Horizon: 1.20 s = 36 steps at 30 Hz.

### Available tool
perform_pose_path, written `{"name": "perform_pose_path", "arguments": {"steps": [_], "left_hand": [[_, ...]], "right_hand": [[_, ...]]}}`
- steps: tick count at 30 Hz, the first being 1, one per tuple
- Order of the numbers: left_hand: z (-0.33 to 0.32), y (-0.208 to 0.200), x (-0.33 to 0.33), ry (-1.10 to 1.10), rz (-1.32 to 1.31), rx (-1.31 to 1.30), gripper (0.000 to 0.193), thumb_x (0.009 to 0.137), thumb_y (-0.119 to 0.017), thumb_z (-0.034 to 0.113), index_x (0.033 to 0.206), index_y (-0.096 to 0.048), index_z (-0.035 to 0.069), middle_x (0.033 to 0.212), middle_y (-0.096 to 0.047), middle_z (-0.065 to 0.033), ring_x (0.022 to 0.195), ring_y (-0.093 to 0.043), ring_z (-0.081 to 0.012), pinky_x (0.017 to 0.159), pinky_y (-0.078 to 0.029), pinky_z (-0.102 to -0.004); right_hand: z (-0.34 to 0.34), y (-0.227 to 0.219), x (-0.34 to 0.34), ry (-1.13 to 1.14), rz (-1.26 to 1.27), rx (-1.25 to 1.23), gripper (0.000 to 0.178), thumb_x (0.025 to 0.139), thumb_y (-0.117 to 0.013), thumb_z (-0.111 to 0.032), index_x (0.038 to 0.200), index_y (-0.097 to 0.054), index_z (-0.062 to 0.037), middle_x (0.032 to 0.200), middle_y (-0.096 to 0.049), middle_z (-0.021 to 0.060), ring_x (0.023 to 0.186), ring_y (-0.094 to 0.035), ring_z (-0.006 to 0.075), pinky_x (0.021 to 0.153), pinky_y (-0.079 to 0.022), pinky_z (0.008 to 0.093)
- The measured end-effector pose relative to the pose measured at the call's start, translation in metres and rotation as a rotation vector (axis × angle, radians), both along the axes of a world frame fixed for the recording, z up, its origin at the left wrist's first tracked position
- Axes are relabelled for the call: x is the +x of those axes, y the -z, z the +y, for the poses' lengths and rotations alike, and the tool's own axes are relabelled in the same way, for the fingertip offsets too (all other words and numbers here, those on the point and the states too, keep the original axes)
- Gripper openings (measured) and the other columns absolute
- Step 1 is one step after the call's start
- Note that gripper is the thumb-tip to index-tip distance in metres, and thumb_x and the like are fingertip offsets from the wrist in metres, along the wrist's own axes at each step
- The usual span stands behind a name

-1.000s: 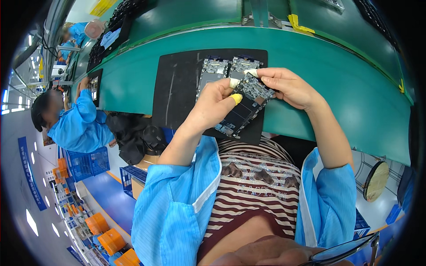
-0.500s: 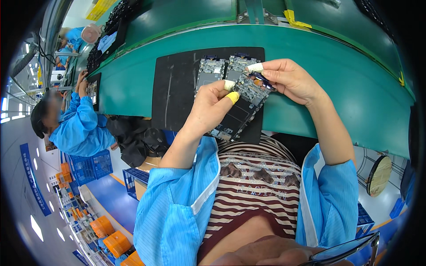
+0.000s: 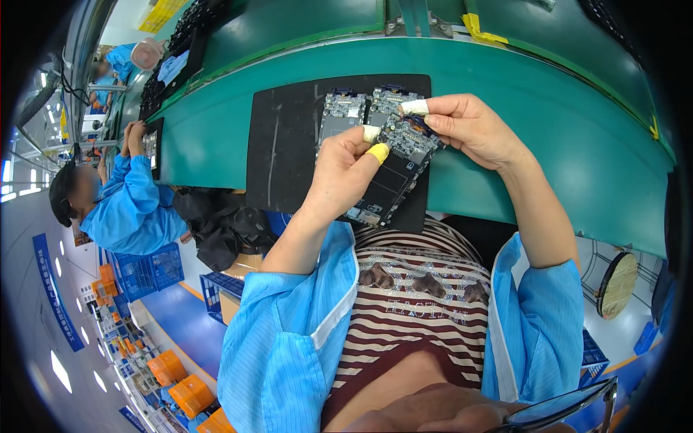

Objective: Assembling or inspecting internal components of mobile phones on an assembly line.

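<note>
While the left hand (image 3: 338,169) pinches 1 circuit board (image 3: 394,178), the right hand (image 3: 474,132) grips its far end.

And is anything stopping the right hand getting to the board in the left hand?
Nothing visible: the right hand is at the far end of the held board, which the left hand grips. Two other boards lie on the black mat, not between.

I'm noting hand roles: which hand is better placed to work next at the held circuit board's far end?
Probably the right hand: it is at the far end of the circuit board, while the left hand grips the board's left edge.
</note>
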<state>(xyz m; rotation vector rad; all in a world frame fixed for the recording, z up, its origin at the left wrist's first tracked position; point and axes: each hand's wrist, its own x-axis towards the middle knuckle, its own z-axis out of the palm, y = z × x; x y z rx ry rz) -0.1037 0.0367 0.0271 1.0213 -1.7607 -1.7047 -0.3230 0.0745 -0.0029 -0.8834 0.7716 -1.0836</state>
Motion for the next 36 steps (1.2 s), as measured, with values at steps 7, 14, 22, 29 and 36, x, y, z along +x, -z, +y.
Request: {"name": "perform_pose_path", "arguments": {"steps": [7, 14, 22, 29, 36], "left_hand": [[0.0, 0.003, 0.0, 0.015, -0.065, -0.043, 0.017, 0.085, -0.051, -0.004, 0.099, -0.06, -0.004, 0.089, -0.065, -0.0039, 0.077, -0.054, -0.0023, 0.063, -0.041, -0.0169], [0.001, 0.013, -0.001, -0.037, -0.045, -0.162, 0.005, 0.082, -0.055, 0.001, 0.082, -0.058, -0.003, 0.062, -0.051, 0.004, 0.055, -0.035, -0.0007, 0.045, -0.027, -0.0211], [-0.001, 0.01, -0.004, -0.036, -0.031, -0.153, 0.004, 0.081, -0.056, 0.001, 0.08, -0.057, -0.003, 0.06, -0.049, 0.0042, 0.055, -0.035, -0.001, 0.045, -0.027, -0.0218], [-0.002, 0.012, -0.004, -0.056, -0.07, -0.186, 0.007, 0.08, -0.057, 0.001, 0.074, -0.055, -0.003, 0.058, -0.047, 0.0032, 0.055, -0.034, -0.0018, 0.045, -0.026, -0.0232], [-0.003, 0.011, -0.001, 0.004, -0.154, -0.196, 0.013, 0.083, -0.053, -0.004, 0.091, -0.062, -0.003, 0.072, -0.058, 0.0033, 0.062, -0.041, 0.0021, 0.049, -0.028, -0.017]], "right_hand": [[0.0, 0.0, 0.002, 0.023, -0.018, -0.015, 0.032, 0.089, -0.055, -0.006, 0.119, -0.054, 0.0035, 0.107, -0.062, 0.0096, 0.095, -0.059, 0.0111, 0.086, -0.048, 0.0249], [0.0, -0.002, 0.005, 0.054, -0.047, -0.06, 0.031, 0.089, -0.054, -0.007, 0.118, -0.055, 0.0033, 0.108, -0.062, 0.0096, 0.095, -0.058, 0.0113, 0.088, -0.047, 0.0255], [-0.001, 0.005, 0.004, 0.053, 0.025, -0.119, 0.031, 0.089, -0.055, -0.008, 0.118, -0.055, 0.0031, 0.106, -0.062, 0.0082, 0.095, -0.057, 0.0095, 0.086, -0.046, 0.0239], [0.0, 0.003, 0.007, 0.086, 0.071, -0.142, 0.03, 0.089, -0.055, -0.008, 0.117, -0.056, 0.0028, 0.103, -0.063, 0.0063, 0.089, -0.057, 0.0076, 0.081, -0.047, 0.0222], [0.0, 0.007, 0.008, 0.084, 0.115, -0.105, 0.031, 0.089, -0.055, -0.008, 0.118, -0.056, 0.0028, 0.102, -0.063, 0.0059, 0.089, -0.057, 0.0072, 0.082, -0.047, 0.0221]]}}
